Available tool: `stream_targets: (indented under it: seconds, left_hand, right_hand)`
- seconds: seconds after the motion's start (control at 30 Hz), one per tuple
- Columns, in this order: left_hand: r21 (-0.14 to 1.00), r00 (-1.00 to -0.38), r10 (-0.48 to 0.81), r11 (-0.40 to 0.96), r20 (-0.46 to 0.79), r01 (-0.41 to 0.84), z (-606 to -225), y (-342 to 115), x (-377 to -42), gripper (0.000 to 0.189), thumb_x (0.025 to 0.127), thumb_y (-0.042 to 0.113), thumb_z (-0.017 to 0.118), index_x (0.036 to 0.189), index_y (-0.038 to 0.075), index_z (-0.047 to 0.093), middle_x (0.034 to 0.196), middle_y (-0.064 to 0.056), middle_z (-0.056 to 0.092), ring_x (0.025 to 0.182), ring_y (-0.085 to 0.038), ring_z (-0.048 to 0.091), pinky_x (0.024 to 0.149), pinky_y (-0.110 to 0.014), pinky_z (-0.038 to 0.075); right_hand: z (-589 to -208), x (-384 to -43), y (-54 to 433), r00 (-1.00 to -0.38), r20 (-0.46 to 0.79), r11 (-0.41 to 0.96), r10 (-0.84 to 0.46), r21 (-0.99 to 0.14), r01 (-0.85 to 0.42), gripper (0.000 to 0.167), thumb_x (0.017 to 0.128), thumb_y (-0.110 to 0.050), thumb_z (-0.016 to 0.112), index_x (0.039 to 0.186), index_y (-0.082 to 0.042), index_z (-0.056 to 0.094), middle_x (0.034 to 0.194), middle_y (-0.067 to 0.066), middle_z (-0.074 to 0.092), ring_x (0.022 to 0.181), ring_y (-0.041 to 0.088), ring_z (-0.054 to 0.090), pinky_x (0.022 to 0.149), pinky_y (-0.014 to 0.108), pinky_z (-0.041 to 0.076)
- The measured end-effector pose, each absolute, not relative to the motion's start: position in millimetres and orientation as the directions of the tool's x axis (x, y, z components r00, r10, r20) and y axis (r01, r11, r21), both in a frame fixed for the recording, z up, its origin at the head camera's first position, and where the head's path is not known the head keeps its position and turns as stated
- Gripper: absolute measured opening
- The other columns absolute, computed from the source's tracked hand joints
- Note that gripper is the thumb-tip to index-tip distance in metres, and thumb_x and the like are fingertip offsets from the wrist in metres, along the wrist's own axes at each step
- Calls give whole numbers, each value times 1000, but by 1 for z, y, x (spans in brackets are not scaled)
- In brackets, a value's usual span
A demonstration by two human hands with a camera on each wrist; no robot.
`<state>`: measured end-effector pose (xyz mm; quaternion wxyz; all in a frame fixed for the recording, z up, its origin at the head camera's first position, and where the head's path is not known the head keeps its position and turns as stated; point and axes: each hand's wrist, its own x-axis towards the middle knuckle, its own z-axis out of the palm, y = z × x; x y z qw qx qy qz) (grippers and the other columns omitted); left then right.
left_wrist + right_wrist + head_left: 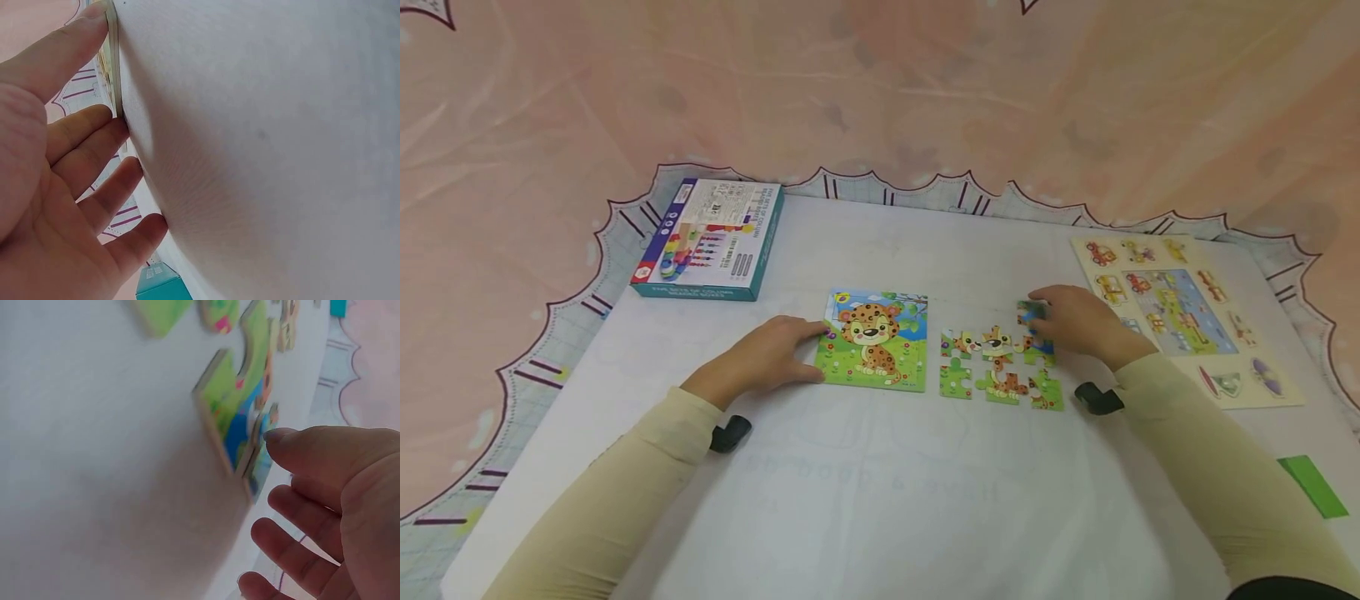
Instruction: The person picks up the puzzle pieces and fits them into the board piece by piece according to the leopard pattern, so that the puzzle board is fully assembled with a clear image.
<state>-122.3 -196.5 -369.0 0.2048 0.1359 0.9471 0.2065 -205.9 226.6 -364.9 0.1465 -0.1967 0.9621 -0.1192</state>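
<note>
My left hand [772, 352] rests along the left edge of a leopard picture board [872, 342], thumb and fingers apart. In the left wrist view, the thumb [75, 40] meets the board's edge and the other fingertips touch the tabletop. To the board's right lie cut puzzle pieces [1003, 387] of the same leopard picture, partly joined, with gaps between some. My right hand [1078, 321] pinches a blue-and-green puzzle piece [1026, 312] at the upper right of that group. Its thumb [281, 436] is on the piece; the index fingertip is partly hidden in the right wrist view.
A boxed set [711, 242] lies at the back left of the white table [880, 492]. At the right is a vehicle picture board [1262, 375], partly behind the right hand. A green strip [1315, 486] lies near the right edge. Patterned cloth borders the table.
</note>
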Motion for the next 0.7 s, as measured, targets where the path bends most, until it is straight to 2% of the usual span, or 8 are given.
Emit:
stream_targets:
  seconds: [0.3, 0.7]
  left_hand:
    - [443, -881, 339, 880, -329, 173, -369, -198, -122, 76, 85, 30, 81, 149, 7, 48, 149, -17, 48, 139, -37, 39, 115, -53, 32]
    - [439, -883, 337, 881, -325, 175, -369, -197, -122, 76, 85, 30, 82, 149, 7, 48, 148, -16, 49, 139, -37, 39, 115, -53, 32]
  right_hand:
    - [-369, -205, 238, -889, -253, 897, -382, -333, -291, 46, 95, -18, 62, 134, 7, 56, 133, 29, 57, 124, 45, 51, 107, 63, 38]
    - [-371, -209, 239, -881, -230, 885, -414, -327, -331, 44, 94, -15, 64, 130, 9, 59, 130, 29, 60, 124, 48, 50, 108, 64, 35]
